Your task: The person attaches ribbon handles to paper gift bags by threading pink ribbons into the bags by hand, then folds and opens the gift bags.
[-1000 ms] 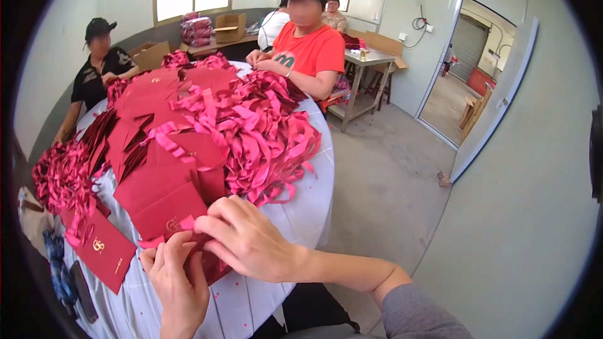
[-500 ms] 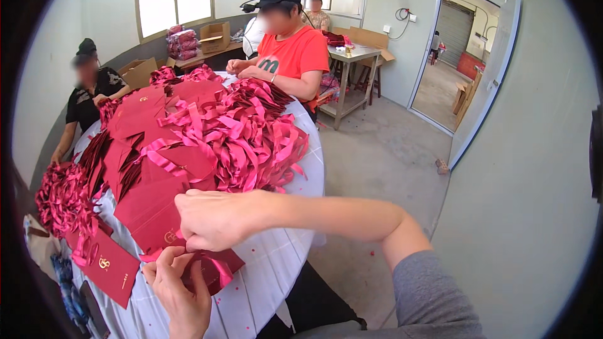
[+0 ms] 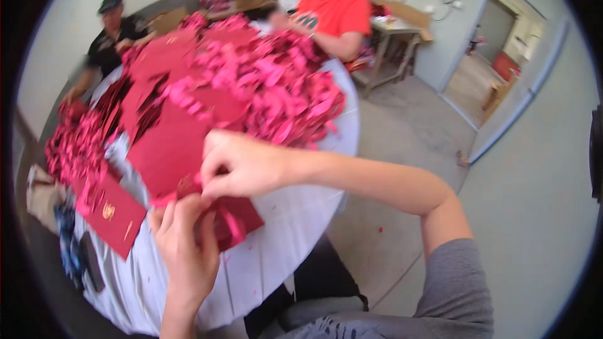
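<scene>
My left hand [image 3: 188,235] is closed in a pinch on a pink ribbon [image 3: 234,225] at the near side of the round table. Just above it my right hand [image 3: 242,163] is also closed, its fingertips meeting the left ones at the ribbon. A ribbon end sticks out to the left of my fingers, and a loop hangs to the right. Under my hands lies a dark red paper bag [image 3: 251,213], partly hidden by them. Directly beyond is a larger red bag [image 3: 166,157] with a gold emblem. The exact crossing of the ribbon is covered by my fingers.
A big heap of pink ribbons [image 3: 282,97] and red bags covers the far table. Another ribbon pile [image 3: 75,147] and a red bag with gold print [image 3: 113,216] lie at left. Two people work across the white tablecloth [image 3: 301,198]. A doorway stands at right.
The whole view has tilted and shifted, so the table and hands appear higher and further right. Both hands stay pinched at the ribbon, with the right wrist slightly raised.
</scene>
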Motion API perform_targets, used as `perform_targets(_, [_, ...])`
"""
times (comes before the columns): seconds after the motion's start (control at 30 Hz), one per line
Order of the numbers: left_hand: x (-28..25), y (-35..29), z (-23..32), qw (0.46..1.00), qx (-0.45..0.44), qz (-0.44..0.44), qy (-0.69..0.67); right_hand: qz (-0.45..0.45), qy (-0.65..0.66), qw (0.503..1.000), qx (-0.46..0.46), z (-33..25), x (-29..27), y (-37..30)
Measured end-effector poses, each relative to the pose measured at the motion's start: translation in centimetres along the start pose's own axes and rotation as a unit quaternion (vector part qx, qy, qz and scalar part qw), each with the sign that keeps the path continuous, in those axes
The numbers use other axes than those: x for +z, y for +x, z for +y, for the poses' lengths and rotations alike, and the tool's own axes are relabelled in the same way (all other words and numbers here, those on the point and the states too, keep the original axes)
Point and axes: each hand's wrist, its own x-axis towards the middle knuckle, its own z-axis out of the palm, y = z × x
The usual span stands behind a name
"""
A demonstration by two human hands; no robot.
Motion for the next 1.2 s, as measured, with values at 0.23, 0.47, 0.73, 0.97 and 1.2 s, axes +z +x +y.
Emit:
perform_targets(0.23, [0.1, 0.3, -0.3, 0.999, -0.014, -0.020, -0.028, 0.178, 0.133, 0.975, -0.005, -0.1, -2.2, 1.6])
perform_targets(0.47, [-0.9, 0.3, 0.2, 0.997, -0.020, -0.066, -0.018, 0.240, 0.179, 0.953, 0.042, 0.2, -3.5, 3.5])
perform_targets(0.73, [-0.2, -0.3, 0.0, 1.000, -0.002, -0.028, -0.011, -0.014, 0.173, 0.952, 0.250, 1.6, -2.8, -0.8])
perform_targets(0.97, [0.1, -0.1, -0.4, 1.000, 0.020, -0.010, -0.006, -0.062, 0.149, 0.978, 0.128, 1.0, -0.2, -2.4])
perform_targets(1.2, [0.1, -0.1, -0.2, 1.000, 0.025, -0.008, 0.001, 0.046, 0.374, 0.918, 0.125, -0.8, 0.9, -0.9])
